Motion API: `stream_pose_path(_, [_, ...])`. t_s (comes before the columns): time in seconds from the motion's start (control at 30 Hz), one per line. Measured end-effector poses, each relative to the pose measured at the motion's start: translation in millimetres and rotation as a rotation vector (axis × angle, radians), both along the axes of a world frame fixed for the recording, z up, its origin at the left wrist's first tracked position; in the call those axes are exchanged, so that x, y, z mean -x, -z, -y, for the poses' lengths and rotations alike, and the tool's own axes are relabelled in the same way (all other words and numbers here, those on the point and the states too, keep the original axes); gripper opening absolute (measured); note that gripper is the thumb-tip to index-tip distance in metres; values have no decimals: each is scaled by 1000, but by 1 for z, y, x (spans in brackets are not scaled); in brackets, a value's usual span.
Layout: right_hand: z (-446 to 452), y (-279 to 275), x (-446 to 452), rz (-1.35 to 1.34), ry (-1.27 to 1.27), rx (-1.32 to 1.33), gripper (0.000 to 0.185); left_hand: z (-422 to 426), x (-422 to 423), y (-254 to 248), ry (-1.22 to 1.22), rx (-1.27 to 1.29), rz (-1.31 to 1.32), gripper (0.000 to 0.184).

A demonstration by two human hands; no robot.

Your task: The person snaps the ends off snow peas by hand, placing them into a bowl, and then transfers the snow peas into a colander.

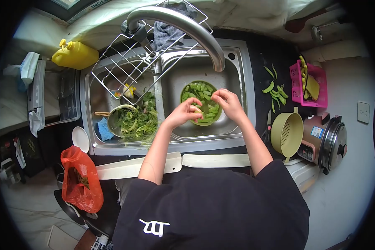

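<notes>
A green bowl (208, 123) of cut green bean pieces (200, 88) sits in the right sink basin (177, 83). My left hand (183, 113) is over the bowl's left side, its fingers closed on a small pale green piece (198, 111), probably bean pod. Above the bowl's right edge, my right hand (229, 104) has thumb and fingertips pinched together; whatever is between them is too small to make out. Flat green bean pods (279, 94) lie on the dark counter to the right.
Leafy scraps (138, 118) and a pot fill part of the left basin. The faucet (187, 25) and a wire rack (125, 68) hang overhead. Right of the sink stand a pink basket (296, 83), a yellow-green colander (284, 137) and a cooker (321, 139). A red bag (87, 187) is at left.
</notes>
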State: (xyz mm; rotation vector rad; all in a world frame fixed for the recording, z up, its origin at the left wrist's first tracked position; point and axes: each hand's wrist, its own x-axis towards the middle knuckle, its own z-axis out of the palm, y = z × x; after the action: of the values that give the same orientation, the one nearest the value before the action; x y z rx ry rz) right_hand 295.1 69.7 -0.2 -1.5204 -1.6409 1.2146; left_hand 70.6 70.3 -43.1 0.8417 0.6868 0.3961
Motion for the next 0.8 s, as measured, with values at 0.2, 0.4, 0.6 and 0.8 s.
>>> stream_pose_path(0.2, [9,-8,27,-9,-267,73,13,1,6,-3,-97,-39,-14,35])
stream_pose_path(0.4, [-14,-31,32,67,-270,-58,15,-26,10,-35,-77,-177,-28,39])
stream_pose_path(0.6, [-20,-51,29,147,-316,-24,18,-35,10,-54,-29,-248,-46,41])
stream_pose_path(0.8, [-19,-61,28,196,-274,-99,15,-24,10,-70,139,-316,-239,45])
